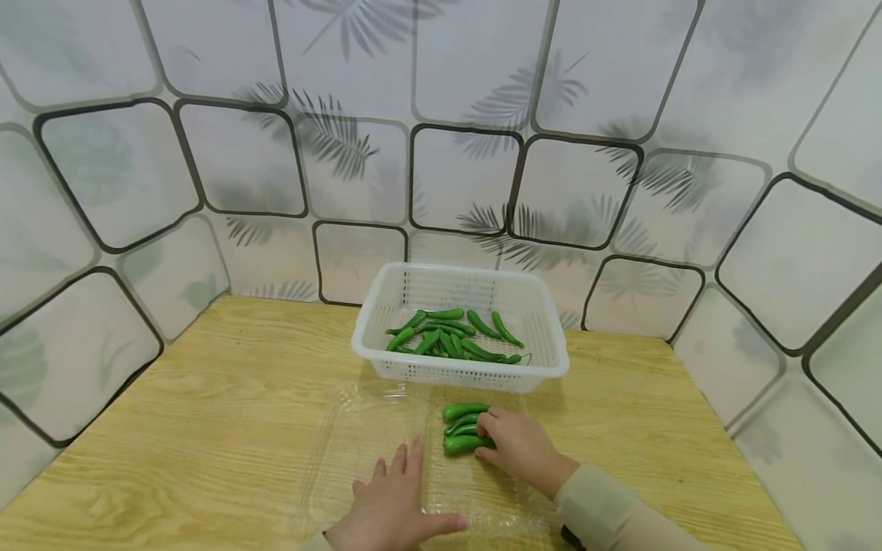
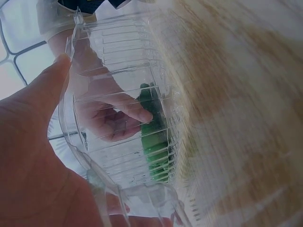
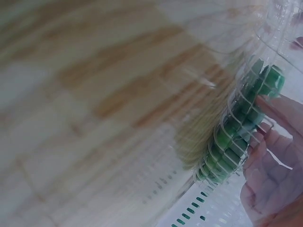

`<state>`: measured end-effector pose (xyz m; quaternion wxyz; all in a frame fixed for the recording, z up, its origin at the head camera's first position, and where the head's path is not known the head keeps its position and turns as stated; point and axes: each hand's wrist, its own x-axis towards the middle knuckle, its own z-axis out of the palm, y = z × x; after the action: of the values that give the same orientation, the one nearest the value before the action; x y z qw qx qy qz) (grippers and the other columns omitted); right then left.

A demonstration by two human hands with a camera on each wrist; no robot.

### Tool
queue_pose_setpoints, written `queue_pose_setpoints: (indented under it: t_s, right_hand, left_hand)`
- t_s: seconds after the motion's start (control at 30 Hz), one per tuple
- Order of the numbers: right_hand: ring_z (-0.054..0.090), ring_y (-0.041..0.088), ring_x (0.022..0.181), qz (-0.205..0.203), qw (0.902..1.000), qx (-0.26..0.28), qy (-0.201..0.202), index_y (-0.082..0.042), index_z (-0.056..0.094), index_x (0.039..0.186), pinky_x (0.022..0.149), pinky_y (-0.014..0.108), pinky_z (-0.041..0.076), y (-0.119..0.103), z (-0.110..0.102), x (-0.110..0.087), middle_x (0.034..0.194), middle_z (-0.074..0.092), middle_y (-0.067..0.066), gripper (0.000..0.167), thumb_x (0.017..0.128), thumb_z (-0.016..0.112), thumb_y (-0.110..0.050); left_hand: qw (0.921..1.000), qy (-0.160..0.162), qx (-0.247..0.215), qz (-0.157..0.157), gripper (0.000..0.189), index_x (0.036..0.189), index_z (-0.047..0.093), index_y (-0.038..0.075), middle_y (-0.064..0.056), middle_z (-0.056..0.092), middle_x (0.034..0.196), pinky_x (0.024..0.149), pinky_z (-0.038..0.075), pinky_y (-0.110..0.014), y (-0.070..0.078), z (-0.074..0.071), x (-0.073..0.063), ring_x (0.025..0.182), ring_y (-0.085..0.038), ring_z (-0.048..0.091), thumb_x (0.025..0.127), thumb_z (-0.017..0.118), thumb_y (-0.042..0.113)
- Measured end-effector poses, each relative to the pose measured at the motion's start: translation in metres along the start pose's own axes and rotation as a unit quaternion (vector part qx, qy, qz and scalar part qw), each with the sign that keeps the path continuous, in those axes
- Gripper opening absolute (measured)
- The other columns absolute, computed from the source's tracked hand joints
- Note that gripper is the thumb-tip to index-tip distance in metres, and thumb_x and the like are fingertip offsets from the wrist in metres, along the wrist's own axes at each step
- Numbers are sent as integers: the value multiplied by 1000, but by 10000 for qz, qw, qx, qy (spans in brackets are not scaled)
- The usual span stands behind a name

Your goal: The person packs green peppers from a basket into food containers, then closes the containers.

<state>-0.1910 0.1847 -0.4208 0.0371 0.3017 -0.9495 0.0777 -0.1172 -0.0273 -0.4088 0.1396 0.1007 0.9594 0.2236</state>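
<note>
A clear plastic clamshell box lies unfolded on the table. Several green chili peppers lie side by side in its right half. Over their right ends, my right hand curls its thumb and fingers about the nearest pepper; in the left wrist view, the thumb touches a pepper behind the clear wall. My left hand rests at the box's near middle, fingers spread and straight, its thumb along the near rim. The right wrist view shows the peppers through the box's ribbed side.
Behind the box stands a white perforated plastic basket with more green peppers inside. The wood-grain tabletop extends to both sides. Patterned panels enclose the back and sides.
</note>
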Motion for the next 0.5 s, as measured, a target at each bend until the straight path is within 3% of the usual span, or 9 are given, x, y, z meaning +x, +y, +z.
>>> queue_pose_setpoints:
  t_s: [0.37,0.5]
  right_hand:
    - [48,5,61,11,10000,17,-5,-19,57,80,53,25,42,1,0,1,75,48,-8,23,78,75,-31]
    - [50,5,65,88,9987,473,-159,-18,58,83,56,25,43,1,-3,1,77,50,-9,21,80,74,-31]
  left_hand:
    - [9985,-213,-484,-114,118,145,22,-1,-29,31,142,71,32,-76,1,-1,0,122,-59,28,65,64,74]
    - [9987,-88,-496,6,118,145,22,-1,-30,32,141,69,32,-77,-1,1,-2,122,-59,28,65,63,75]
